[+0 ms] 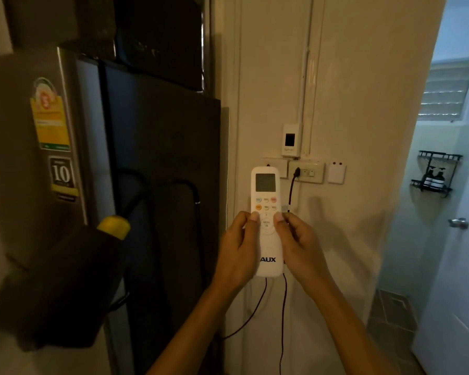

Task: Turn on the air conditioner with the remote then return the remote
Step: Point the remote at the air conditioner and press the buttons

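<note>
A white AUX remote [266,190] stands upright in front of the cream wall, its grey screen at the top and coloured buttons below. My left hand [237,253] grips its left edge, thumb on the face beside the round menu pad. My right hand [299,247] grips its right edge, thumb on the other side of the pad. Whether the remote sits in a wall holder is hidden behind it. The air conditioner is out of view.
A grey fridge [25,163] with stickers stands at left, with dark panels [168,163] beside it. Wall sockets [307,171], a small white box [291,140] and hanging cables [283,307] sit behind the remote. At right an open door [455,280] leads into a bathroom.
</note>
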